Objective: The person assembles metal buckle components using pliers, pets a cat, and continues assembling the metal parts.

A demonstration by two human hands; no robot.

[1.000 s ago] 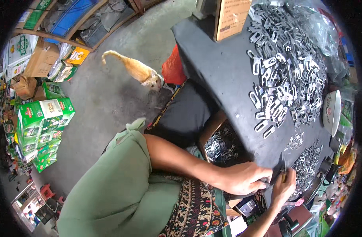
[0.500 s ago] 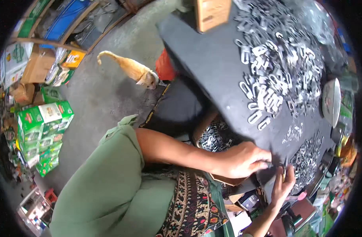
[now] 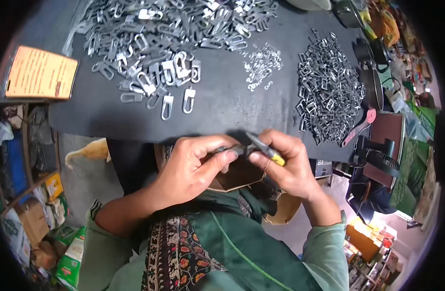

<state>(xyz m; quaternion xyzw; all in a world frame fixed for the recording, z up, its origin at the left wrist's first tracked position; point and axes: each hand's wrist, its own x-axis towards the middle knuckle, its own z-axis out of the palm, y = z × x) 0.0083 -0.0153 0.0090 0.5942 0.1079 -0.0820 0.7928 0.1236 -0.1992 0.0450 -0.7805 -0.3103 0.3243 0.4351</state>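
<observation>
While you hold both hands at the near edge of the table, the stock reads as follows.

Left hand (image 3: 191,167): curled, your thumb and forefinger pinched on a small grey metal piece (image 3: 228,150); what kind of part it is cannot be made out, since your fingers cover most of it.
Right hand (image 3: 286,162): closed around a slim tool (image 3: 265,147) with a grey metal tip and a yellow handle end; your fingers hide the middle of the tool.
Contact: the tool tip meets the small grey metal piece between your two hands, just off the table's near edge; the exact join is too small to read.
Dark table (image 3: 222,109): black top, its far side cut off by the frame.
Large loops (image 3: 154,39): silver oblong clips in a loose heap at far left, two lying apart nearer to you.
Small hooks (image 3: 262,63): thin scatter at centre, single shapes hard to tell.
Square buckles (image 3: 329,92): dense heap at right, near the table's edge.
Orange card (image 3: 40,72): on the left corner, print blurred.
Red-handled tool (image 3: 359,126): lies at the right edge, partly hidden by clutter.
Cat (image 3: 89,151): pale orange, on the floor, mostly hidden under the table.
</observation>
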